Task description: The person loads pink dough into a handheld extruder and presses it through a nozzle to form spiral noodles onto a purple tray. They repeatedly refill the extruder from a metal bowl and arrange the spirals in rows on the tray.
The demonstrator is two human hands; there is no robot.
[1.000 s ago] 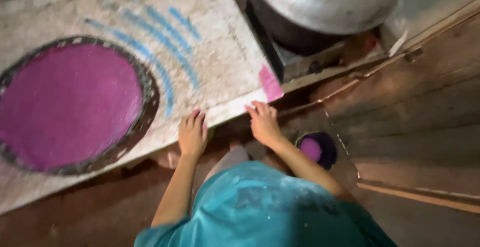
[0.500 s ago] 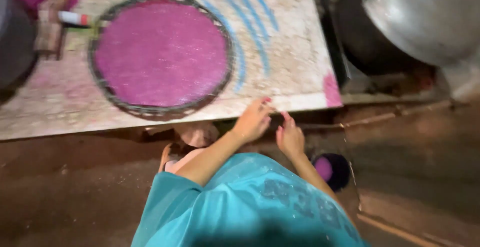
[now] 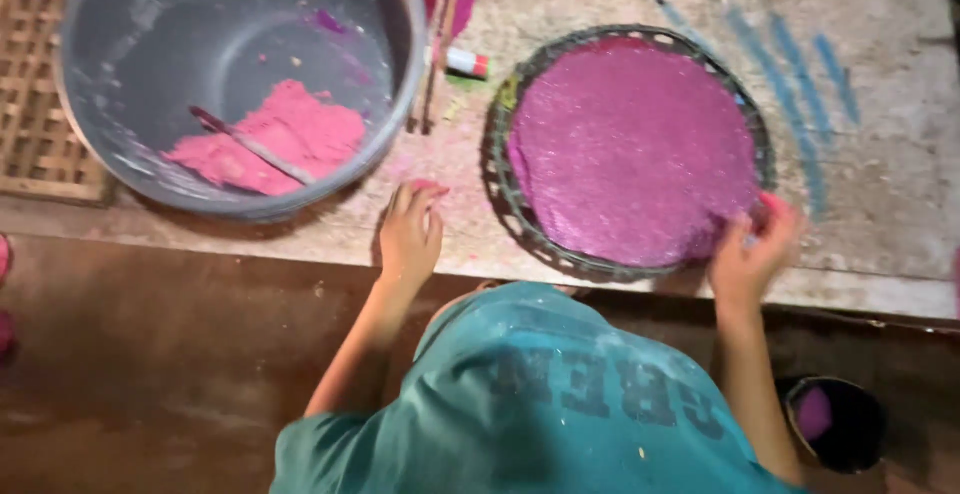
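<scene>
The left hand point(image 3: 410, 234) lay flat on the rough, pale table point(image 3: 880, 204), fingers stretched forward and close together, holding nothing; its fingertips were stained pink. It rested between the tub point(image 3: 240, 84) and the tray point(image 3: 630, 149), just beside the tray's left rim.

The right hand point(image 3: 752, 254) was at the tray's lower right rim, fingers curled against the woven edge; whether it pinched the rim or only touched it could not be told, as the picture was blurred there.

The tray was round, with a dark wicker border, and sat on the table near its front edge. A grainy, flat magenta sheet point(image 3: 635, 144) filled it almost to the rim.

The tub was a large grey round vessel, smeared inside, with a crumbly pink mass point(image 3: 290, 134) on its floor and a thin stick point(image 3: 250, 146) lying across it. A small white tube point(image 3: 466, 62) with a red end lay between tub and tray. Blue chalky streaks point(image 3: 790, 74) marked the table to the right. A small dark cup point(image 3: 835, 422) with purple inside stood below, on the floor.
</scene>
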